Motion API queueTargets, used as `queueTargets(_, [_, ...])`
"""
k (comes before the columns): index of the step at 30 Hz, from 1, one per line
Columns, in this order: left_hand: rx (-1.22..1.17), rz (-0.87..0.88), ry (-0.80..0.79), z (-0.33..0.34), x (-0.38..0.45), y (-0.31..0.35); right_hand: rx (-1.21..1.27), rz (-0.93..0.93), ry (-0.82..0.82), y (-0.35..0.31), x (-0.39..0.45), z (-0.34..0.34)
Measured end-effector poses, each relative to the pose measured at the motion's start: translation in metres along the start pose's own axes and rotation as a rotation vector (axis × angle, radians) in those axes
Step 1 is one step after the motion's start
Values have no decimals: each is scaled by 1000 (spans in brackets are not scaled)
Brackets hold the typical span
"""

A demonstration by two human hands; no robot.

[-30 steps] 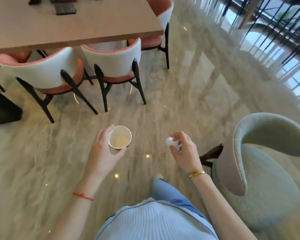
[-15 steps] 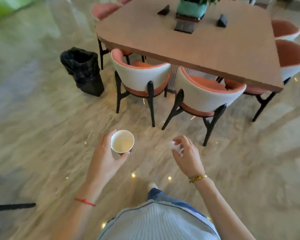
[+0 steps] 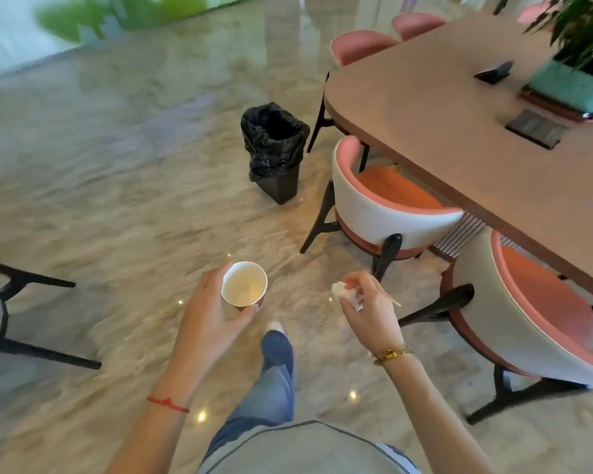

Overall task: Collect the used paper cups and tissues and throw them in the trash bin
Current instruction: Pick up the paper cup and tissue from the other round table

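My left hand [image 3: 209, 313] grips a paper cup [image 3: 243, 285] upright; the cup is white inside, open at the top, with a reddish outside. My right hand [image 3: 367, 309] pinches a crumpled white tissue [image 3: 344, 292] in its fingertips, about level with the cup. A black trash bin [image 3: 274, 152] lined with a black bag stands on the marble floor ahead of both hands, beyond the cup, beside the corner of the brown table [image 3: 459, 131]. Its mouth is open and dark inside.
Pink and white chairs [image 3: 384, 213] are tucked along the table's near side on the right. A black-legged chair frame [image 3: 24, 319] sits at the left edge. A potted plant in a teal planter [image 3: 572, 87] stands on the table. Bare marble floor lies between me and the bin.
The view has swung left and I have walked on; the bin has come from the upper left to the centre and looks closer. Both hands keep their grips on cup and tissue.
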State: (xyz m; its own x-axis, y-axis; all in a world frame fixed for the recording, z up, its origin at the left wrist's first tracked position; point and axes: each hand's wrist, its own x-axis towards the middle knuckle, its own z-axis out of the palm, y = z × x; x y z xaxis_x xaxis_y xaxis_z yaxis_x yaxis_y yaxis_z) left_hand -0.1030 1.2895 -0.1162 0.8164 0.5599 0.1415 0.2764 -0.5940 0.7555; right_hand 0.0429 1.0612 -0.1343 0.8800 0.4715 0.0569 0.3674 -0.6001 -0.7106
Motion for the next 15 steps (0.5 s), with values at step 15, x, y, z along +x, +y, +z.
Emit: queueTargets(15, [58, -12, 37, 4, 355, -41, 39, -101, -12, -40, 372, 58])
